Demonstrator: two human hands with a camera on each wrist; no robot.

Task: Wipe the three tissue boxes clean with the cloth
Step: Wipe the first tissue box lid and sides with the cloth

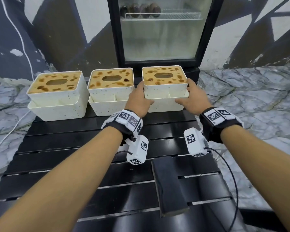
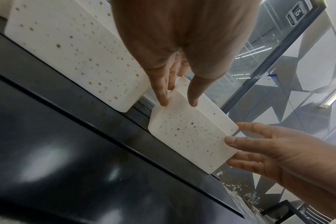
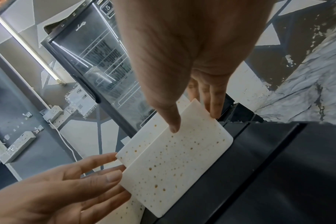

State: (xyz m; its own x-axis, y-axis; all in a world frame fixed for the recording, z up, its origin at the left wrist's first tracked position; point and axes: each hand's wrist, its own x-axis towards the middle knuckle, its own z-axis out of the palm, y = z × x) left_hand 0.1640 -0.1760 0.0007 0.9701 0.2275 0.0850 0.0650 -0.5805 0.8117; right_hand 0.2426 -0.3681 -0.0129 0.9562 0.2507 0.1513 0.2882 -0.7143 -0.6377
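Three white speckled tissue boxes with brown-stained wooden lids stand in a row at the table's far edge: left box (image 1: 57, 108), middle box (image 1: 110, 104), right box (image 1: 165, 102). My left hand (image 1: 143, 94) lies against the right box's left side, fingers straight and thumb on the front. My right hand (image 1: 191, 94) mirrors it on the right side. In the left wrist view the left hand (image 2: 178, 104) straddles the corner of the right box (image 2: 192, 136). In the right wrist view the right hand (image 3: 194, 121) touches the same box (image 3: 173, 166). The dark folded cloth (image 1: 169, 185) lies untouched near me.
The black slatted table (image 1: 74, 143) carries everything. A glass-door fridge (image 1: 161, 30) stands right behind the boxes. A white cable (image 1: 18, 36) runs down the wall at left. A marble-patterned surface (image 1: 249, 91) flanks the table on both sides.
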